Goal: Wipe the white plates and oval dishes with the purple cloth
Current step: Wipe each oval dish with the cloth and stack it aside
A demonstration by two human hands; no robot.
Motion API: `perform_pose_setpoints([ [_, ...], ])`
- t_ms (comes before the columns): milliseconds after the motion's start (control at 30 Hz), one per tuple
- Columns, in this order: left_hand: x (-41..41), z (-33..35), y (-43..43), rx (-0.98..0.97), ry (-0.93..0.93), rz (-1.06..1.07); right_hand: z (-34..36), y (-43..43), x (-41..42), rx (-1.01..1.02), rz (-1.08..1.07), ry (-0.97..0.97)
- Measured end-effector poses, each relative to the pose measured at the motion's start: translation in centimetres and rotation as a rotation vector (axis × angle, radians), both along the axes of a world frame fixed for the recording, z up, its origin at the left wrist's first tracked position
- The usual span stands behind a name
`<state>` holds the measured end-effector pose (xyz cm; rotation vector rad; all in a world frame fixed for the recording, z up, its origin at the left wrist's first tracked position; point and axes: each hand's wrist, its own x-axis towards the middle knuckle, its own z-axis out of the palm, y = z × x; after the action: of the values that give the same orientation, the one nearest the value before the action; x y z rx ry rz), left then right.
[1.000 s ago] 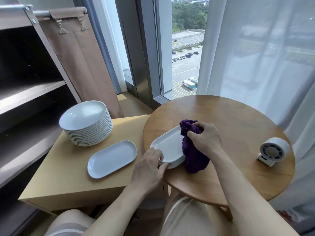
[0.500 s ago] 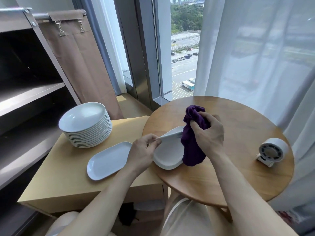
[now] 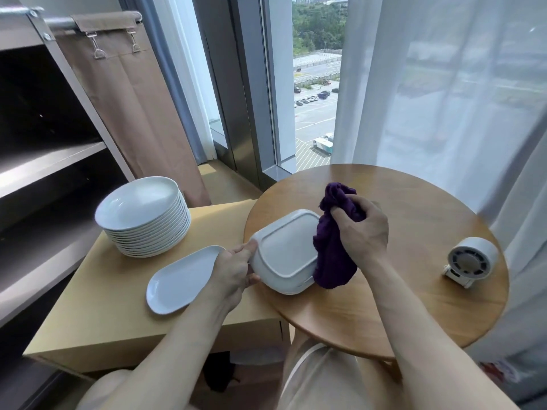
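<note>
Over round table [image 3: 414,294] — dish [image 3: 284,250] underside up | purple cloth [image 3: 331,257] hides right end

The cloth [image 3: 334,253] is deep purple. The upturned oval dish [image 3: 284,253], the second oval dish [image 3: 180,281] and the stack of plates [image 3: 142,214] are plain white. The round table [image 3: 414,291] is warm brown wood, the side table [image 3: 118,306] pale tan. The small fan [image 3: 470,258] is white with a grey grille.

left grip [image 3: 233,276] and right grip [image 3: 364,235] bare, both forearms [image 3: 177,344] bare to the frame edge. lap: light beige garment [image 3: 322,380], thin white stripe [image 3: 302,361] curving down it
</note>
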<state>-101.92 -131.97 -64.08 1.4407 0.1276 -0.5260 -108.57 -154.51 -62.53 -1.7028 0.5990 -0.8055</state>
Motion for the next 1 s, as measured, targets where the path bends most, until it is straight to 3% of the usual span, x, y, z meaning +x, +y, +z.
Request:
perform_pose_setpoints([
  [200, 0.2, -1.5, 0.3, 0.119, 0.002, 0.047, -0.7, 1.1, 0.1, -0.174, 0.130, 0.188],
  [400, -0.3, -2.4, 0.5, 0.388, -0.325, -0.115, -1.4, 2.5, 0.7, -0.281, 0.184, 0.272],
  [700, -0.5, -5.3, 0.8, 0.373, -0.424, -0.263, -1.7, 3.4, 1.3, -0.668, 0.290, 0.743],
  [1000, 0.2, -6.8, 0.8, 0.356, -0.438, -0.257, -1.6, 5.0, 2.0, -0.737, 0.306, 0.735],
])
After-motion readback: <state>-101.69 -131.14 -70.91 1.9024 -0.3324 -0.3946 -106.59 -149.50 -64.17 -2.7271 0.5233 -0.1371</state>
